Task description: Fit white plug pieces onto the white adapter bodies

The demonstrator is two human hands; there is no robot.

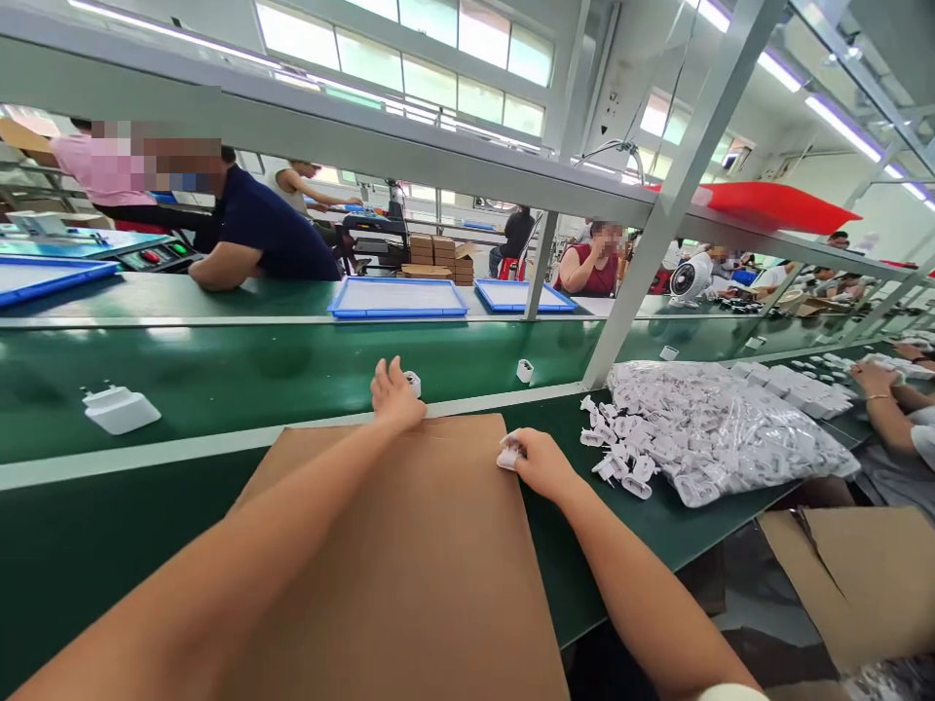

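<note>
My left hand [392, 394] reaches over the far edge of a brown cardboard piece [438, 555] to the green belt. Its fingers are raised and apart, right beside a white charger housing [414, 384], which it partly covers. Whether they touch is unclear. At the cardboard's right edge, my right hand [542, 462] is closed on a white plastic plug part [509, 454]; the fingers hide some of it. More white plug pieces [620, 450] lie loose to the right, by a clear plastic bag [730, 428] full of them.
On the belt [255, 365] lie a white plug adapter [121, 409] at left and another white housing [524, 370]. A slanted metal post [657, 234] rises beyond my right hand. Blue-rimmed trays [398, 298] stand across the belt. A co-worker's hand [877, 375] is at far right.
</note>
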